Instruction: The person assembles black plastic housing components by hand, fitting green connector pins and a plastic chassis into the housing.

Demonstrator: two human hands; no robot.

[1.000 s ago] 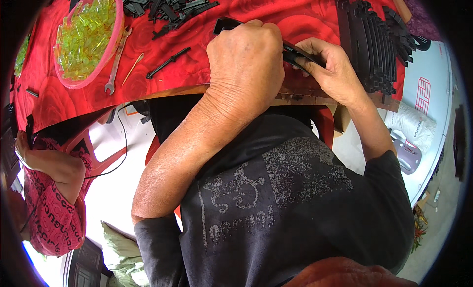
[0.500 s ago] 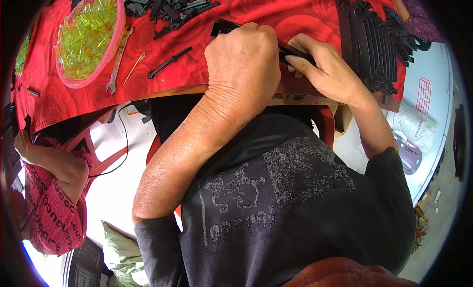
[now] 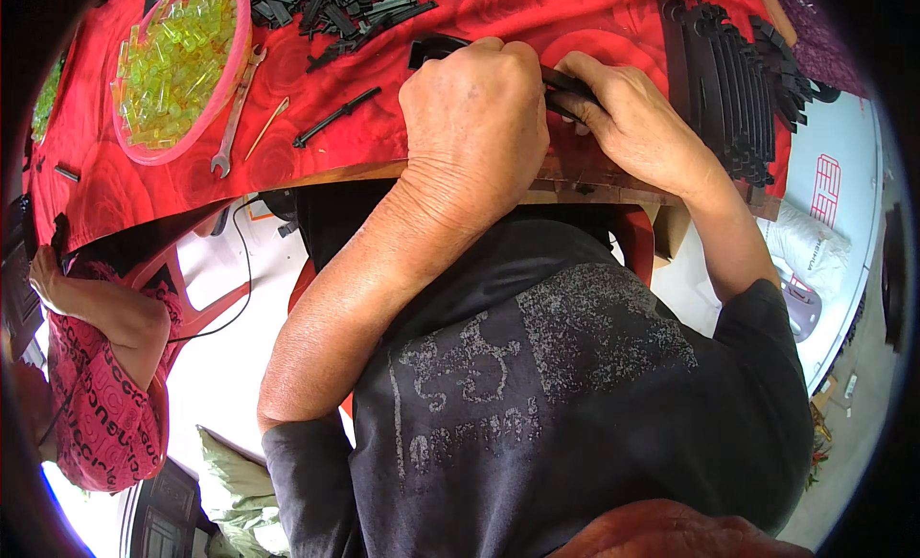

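A pink basket (image 3: 158,158) holds yellow-green pieces (image 3: 177,64). The left hand (image 3: 474,107) grips a black part (image 3: 436,49) (fingertips hidden); the right hand (image 3: 647,127) pinches a black strip (image 3: 567,82).

Workshop: wrench (image 3: 236,117), heaped black parts (image 3: 337,19)

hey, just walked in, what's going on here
A person is handling black parts at the edge of a red-covered table. The right hand grips a dark part; the left hand looks closed on a black piece. Whether these are one object is hidden. To the left are a pink-rimmed basket of yellow-green pieces, a wrench and a black rod; long black strips lie to the right.
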